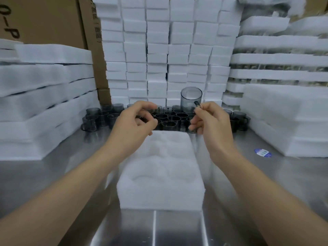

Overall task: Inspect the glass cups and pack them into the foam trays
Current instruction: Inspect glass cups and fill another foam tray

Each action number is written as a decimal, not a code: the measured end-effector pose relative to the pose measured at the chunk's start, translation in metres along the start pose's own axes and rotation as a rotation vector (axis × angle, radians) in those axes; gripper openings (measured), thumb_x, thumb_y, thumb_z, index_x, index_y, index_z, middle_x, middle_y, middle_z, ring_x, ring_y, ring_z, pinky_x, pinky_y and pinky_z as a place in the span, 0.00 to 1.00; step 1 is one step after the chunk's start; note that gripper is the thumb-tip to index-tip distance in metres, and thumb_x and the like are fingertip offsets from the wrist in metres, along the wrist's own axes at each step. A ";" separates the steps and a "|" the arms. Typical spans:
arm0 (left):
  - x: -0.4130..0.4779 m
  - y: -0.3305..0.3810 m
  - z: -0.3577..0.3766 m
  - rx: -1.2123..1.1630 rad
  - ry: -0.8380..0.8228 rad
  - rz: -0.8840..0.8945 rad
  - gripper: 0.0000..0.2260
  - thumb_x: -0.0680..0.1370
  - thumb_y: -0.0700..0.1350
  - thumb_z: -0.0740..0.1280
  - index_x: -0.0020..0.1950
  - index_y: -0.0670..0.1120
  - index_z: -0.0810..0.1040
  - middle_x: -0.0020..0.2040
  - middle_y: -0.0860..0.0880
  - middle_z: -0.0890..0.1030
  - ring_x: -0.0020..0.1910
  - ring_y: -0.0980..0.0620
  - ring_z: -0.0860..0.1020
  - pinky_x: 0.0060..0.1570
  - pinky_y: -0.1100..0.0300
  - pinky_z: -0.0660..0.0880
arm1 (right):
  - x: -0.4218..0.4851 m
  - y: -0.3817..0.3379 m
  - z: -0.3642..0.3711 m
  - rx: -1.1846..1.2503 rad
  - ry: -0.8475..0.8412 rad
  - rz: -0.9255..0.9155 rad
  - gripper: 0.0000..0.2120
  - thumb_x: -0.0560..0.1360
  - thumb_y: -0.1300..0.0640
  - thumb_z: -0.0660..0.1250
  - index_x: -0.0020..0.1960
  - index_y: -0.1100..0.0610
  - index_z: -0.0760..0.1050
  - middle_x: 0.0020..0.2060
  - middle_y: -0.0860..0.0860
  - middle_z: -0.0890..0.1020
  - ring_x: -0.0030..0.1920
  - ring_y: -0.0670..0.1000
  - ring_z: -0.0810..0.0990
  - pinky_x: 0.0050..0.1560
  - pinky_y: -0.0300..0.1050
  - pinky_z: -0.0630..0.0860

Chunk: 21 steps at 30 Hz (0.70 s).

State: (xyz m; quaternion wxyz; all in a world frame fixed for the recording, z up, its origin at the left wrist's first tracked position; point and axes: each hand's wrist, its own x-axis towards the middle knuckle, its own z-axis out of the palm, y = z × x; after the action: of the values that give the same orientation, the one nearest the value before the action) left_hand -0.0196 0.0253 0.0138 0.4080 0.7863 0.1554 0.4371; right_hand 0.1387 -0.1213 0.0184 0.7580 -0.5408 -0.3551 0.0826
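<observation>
Two bare forearms enter from the near edge of a steel table (pixel 276 176) and reach toward its far edge. Between them, near the middle of the table, lies a white foam tray (pixel 160 176) with its long side running away from the viewer; its moulded pockets hold no cups. Beyond the tray's far end the left hand (pixel 132 124) hangs in the air with fingers loosely curled, thumb and forefinger close together, gripping nothing that can be made out. The right hand (pixel 210 121) is raised beside it, thumb and forefinger pinching the handle of a smoky glass cup (pixel 191 99), which stands upright in the air above the others; the remaining fingers are curled toward the palm. Below and behind both hands a cluster of grey glass cups (pixel 170 118) stands mouth-up along the far edge of the table, spreading toward both far corners. A blue round sticker (pixel 262 152) lies on the table to the right. Stacks of foam trays (pixel 44 96) flank the left side, further stacks (pixel 284 110) the right, and a wall of foam blocks (pixel 166 50) rises behind the cups. Cardboard boxes (pixel 46 20) stand at far left.
</observation>
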 end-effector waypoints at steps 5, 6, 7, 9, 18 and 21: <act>-0.006 0.005 0.002 -0.017 -0.013 0.062 0.23 0.81 0.50 0.76 0.74 0.60 0.76 0.62 0.57 0.83 0.45 0.50 0.87 0.39 0.64 0.78 | -0.022 -0.004 0.017 -0.073 -0.187 -0.295 0.04 0.82 0.62 0.66 0.48 0.57 0.75 0.37 0.58 0.82 0.38 0.55 0.84 0.39 0.34 0.76; -0.007 0.006 0.003 -0.034 -0.001 0.093 0.23 0.81 0.50 0.76 0.74 0.60 0.75 0.62 0.58 0.83 0.46 0.51 0.88 0.39 0.64 0.78 | -0.025 -0.002 0.020 -0.096 -0.216 -0.314 0.02 0.82 0.62 0.66 0.50 0.57 0.75 0.39 0.58 0.83 0.40 0.55 0.86 0.40 0.34 0.76; -0.009 0.008 0.004 -0.055 0.015 0.125 0.23 0.80 0.50 0.76 0.74 0.60 0.76 0.61 0.59 0.84 0.45 0.51 0.88 0.38 0.65 0.78 | -0.029 -0.001 0.022 -0.128 -0.242 -0.321 0.02 0.82 0.62 0.66 0.51 0.58 0.75 0.40 0.56 0.84 0.42 0.53 0.87 0.41 0.34 0.76; -0.011 0.010 0.005 -0.091 0.048 0.183 0.23 0.80 0.48 0.76 0.73 0.61 0.76 0.59 0.58 0.85 0.43 0.51 0.88 0.39 0.66 0.78 | -0.033 0.002 0.024 -0.204 -0.283 -0.319 0.03 0.83 0.63 0.66 0.52 0.57 0.76 0.42 0.53 0.85 0.43 0.51 0.87 0.42 0.34 0.76; -0.016 0.005 0.008 0.009 0.084 0.272 0.29 0.81 0.46 0.75 0.78 0.67 0.71 0.53 0.57 0.82 0.37 0.47 0.84 0.39 0.59 0.80 | -0.033 0.003 0.023 -0.284 -0.232 -0.305 0.07 0.84 0.56 0.62 0.51 0.54 0.78 0.45 0.47 0.84 0.42 0.51 0.83 0.41 0.34 0.75; -0.017 0.003 0.011 0.016 0.063 0.262 0.31 0.82 0.43 0.73 0.79 0.67 0.69 0.51 0.57 0.83 0.36 0.48 0.83 0.40 0.65 0.76 | -0.033 0.004 0.021 -0.294 -0.231 -0.308 0.08 0.84 0.56 0.62 0.51 0.56 0.78 0.44 0.47 0.85 0.41 0.51 0.84 0.41 0.35 0.75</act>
State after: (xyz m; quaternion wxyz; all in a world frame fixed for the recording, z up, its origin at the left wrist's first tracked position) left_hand -0.0209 0.0077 0.0031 0.3363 0.7888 0.0677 0.5100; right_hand 0.1020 -0.1203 0.0035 0.6294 -0.5717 -0.5258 -0.0250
